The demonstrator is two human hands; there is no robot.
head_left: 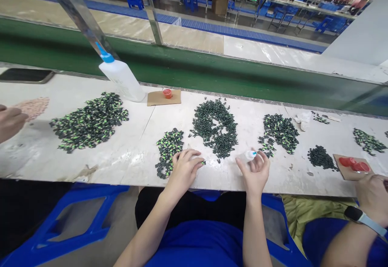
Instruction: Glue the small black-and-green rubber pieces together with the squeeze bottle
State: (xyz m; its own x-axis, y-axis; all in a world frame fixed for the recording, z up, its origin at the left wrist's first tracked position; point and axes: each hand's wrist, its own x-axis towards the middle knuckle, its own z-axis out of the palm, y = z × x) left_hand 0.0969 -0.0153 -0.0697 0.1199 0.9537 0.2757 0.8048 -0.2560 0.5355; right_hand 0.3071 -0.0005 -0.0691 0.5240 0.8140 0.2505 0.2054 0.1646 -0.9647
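One small bottle [250, 155], in the right hand [256, 172]; one large bottle [123, 79], beyond the left hand [185, 166]; two cardboard pieces [156, 98], either side of the right hand; one pink pile [36, 106], left of both.

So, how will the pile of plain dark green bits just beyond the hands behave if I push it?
That pile of bits would probably spread rather than slide as one, since they lie loose. Each looks tiny, so likely light. Some might roll, being slim and rod-like.
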